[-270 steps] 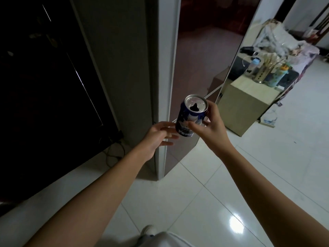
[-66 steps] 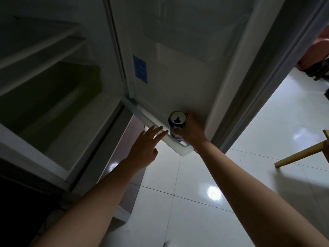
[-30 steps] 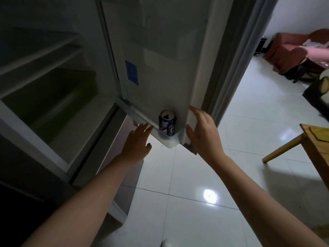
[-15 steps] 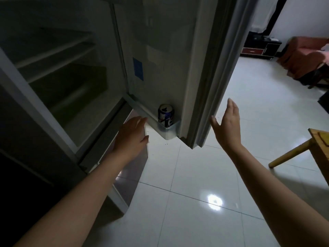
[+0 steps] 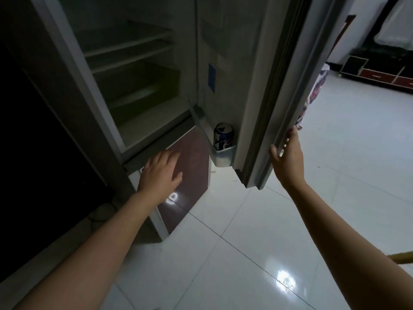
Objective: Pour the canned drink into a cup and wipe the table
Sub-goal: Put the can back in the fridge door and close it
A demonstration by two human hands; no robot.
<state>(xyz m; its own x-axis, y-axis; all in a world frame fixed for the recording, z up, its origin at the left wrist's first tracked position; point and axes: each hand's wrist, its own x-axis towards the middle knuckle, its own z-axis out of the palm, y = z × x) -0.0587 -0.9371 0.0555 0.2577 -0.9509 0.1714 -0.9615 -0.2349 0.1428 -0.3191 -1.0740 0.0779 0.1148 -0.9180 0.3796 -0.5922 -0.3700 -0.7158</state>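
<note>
A blue and white drink can (image 5: 224, 137) with its top opened stands upright in the bottom door rack (image 5: 223, 157) of the open fridge door (image 5: 274, 86). My right hand (image 5: 288, 157) lies flat against the door's outer edge, fingers extended, holding nothing. My left hand (image 5: 161, 175) hovers open, palm down, in front of the dark lower fridge door (image 5: 190, 175), to the left of the can and apart from it.
The fridge compartment (image 5: 138, 81) shows bare shelves and a drawer. A dark cabinet (image 5: 33, 153) stands on the left. Glossy white floor tiles (image 5: 245, 253) spread to the right. A low red TV cabinet (image 5: 380, 72) sits far back right; a wooden leg (image 5: 402, 257) pokes in at the right edge.
My right hand has come up against the outer edge of the fridge door, which has swung towards the fridge body. The can stays in the door rack. My left hand dropped lower.
</note>
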